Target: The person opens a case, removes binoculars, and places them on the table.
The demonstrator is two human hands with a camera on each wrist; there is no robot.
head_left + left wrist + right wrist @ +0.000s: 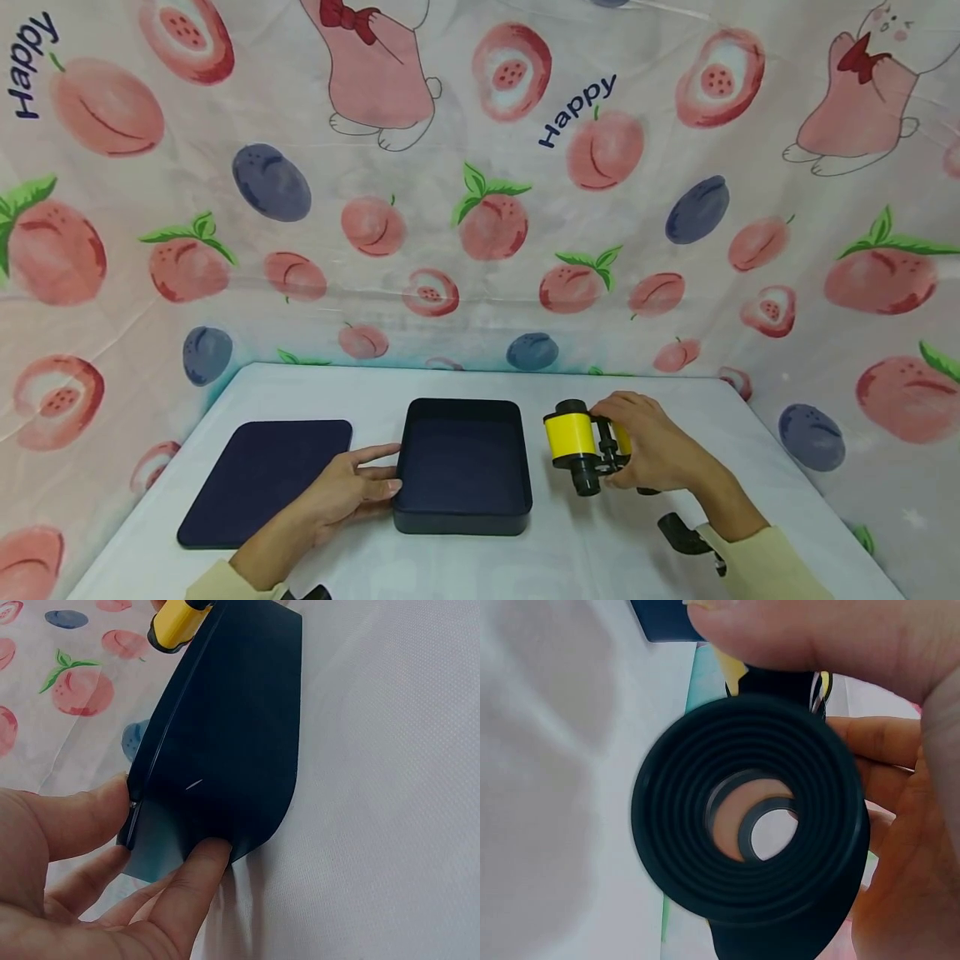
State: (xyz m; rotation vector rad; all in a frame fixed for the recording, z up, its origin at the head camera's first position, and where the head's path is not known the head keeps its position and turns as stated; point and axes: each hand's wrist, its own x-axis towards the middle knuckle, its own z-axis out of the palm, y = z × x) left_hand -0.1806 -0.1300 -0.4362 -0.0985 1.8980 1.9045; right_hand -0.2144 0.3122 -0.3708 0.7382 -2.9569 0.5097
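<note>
Yellow-and-black binoculars (572, 435) are held in my right hand (652, 442), just above the table on the right; its fingers wrap around the far barrel. One ringed black eyepiece (664, 825) faces the right wrist camera and covers much of that view. At the middle stands a dark navy open box (461, 523) with nothing inside. My left hand (348, 492) touches the box's left side with fingers outstretched. Close up in the left wrist view, the thumb (90, 814) and fingertips meet the rim and side wall of the box.
Left of the box lies a flat dark navy panel with rounded corners (262, 475), like a lid. The white table (600, 558) ends at a fruit-patterned cloth backdrop (427, 183). Black camera mounts (682, 533) sit at both wrists.
</note>
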